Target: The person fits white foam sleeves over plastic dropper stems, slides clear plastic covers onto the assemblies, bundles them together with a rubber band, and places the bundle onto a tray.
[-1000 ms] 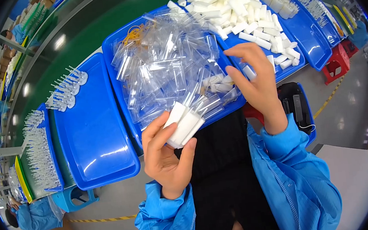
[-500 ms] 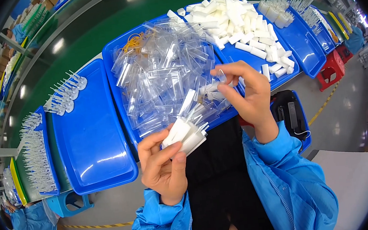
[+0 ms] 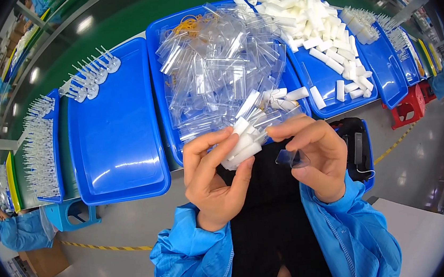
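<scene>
Head view. Left hand (image 3: pixel 212 179): fingers clenched round a bundle of white sticks (image 3: pixel 243 141), off the near edge of the middle blue tray (image 3: pixel 166 90). Right hand (image 3: pixel 314 156): pinching a clear plastic sleeve (image 3: pixel 292 158) beside them. Left blue tray (image 3: pixel 115 143): mostly bare.

left hand (image 3: pixel 216 179): grips a bundle of white sticks (image 3: pixel 243 136)
right hand (image 3: pixel 314 153): pinches a clear sleeve (image 3: pixel 292 158)
behind: blue tray (image 3: pixel 172 90) of clear sleeves
</scene>
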`<act>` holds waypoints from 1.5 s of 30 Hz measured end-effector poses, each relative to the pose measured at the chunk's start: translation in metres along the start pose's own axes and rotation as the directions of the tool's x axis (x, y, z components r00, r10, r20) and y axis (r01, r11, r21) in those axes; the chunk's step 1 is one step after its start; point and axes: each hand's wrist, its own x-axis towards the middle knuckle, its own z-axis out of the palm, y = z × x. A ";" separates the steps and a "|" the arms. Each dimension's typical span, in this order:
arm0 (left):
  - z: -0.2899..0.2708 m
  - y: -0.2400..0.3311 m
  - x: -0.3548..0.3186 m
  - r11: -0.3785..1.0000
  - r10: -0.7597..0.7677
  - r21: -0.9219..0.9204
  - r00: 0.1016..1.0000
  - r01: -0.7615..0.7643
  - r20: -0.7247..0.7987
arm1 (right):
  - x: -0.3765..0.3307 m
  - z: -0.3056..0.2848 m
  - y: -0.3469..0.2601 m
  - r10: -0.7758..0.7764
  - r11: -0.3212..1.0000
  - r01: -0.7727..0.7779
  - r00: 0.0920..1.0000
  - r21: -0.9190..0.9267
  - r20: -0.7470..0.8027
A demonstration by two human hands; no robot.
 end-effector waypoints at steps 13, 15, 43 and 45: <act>-0.004 0.001 0.003 0.939 -0.191 -0.285 0.981 0.192 0.035 | 0.000 -0.010 0.015 -0.006 1.000 0.012 0.981 0.029 -0.193; -0.004 -0.001 0.002 0.959 -0.190 -0.206 0.981 0.196 0.050 | 0.006 -0.001 0.012 0.005 0.999 0.008 0.966 0.047 -0.259; 0.001 0.001 0.001 0.993 -0.105 0.046 0.994 0.105 0.010 | -0.003 0.006 0.035 -0.153 0.988 0.141 0.967 -0.070 -0.206; 0.000 0.006 0.005 0.995 -0.067 0.079 0.996 0.062 0.060 | -0.004 0.007 0.035 -0.161 0.985 0.145 0.964 -0.090 -0.211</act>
